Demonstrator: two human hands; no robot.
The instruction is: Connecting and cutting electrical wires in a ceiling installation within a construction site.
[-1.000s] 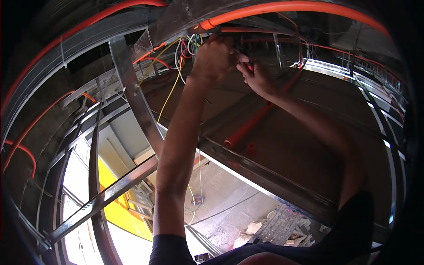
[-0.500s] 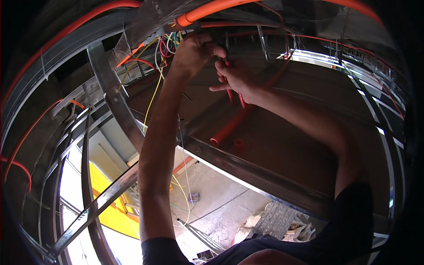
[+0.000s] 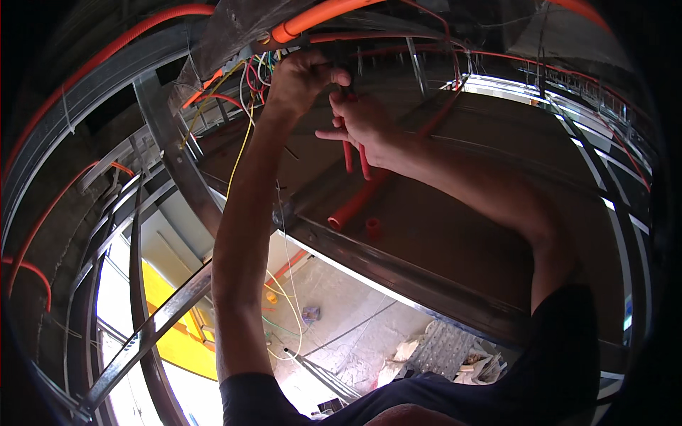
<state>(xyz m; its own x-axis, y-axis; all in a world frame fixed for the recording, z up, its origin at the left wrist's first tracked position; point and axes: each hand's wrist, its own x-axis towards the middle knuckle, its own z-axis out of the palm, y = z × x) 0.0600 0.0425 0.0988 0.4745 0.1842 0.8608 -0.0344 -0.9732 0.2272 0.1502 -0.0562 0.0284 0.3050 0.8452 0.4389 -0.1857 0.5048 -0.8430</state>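
Pliers with slim red handles [image 3: 348, 157], gripped by the right hand [image 3: 362, 124]; left hand [image 3: 293, 82] curls beside thin multicoloured wires [image 3: 261, 69], its hold unclear!

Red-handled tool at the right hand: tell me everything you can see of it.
The red-handled tool looks like pliers or cutters. Two slim, smooth handles, seemingly plastic-coated, show below the right hand, which grips it; their lower ends stand slightly apart. It is roughly upright in the picture, handles down. A dark upper part shows above that hand, close to the thumb of the left hand; its working end is too dark and covered to make out.
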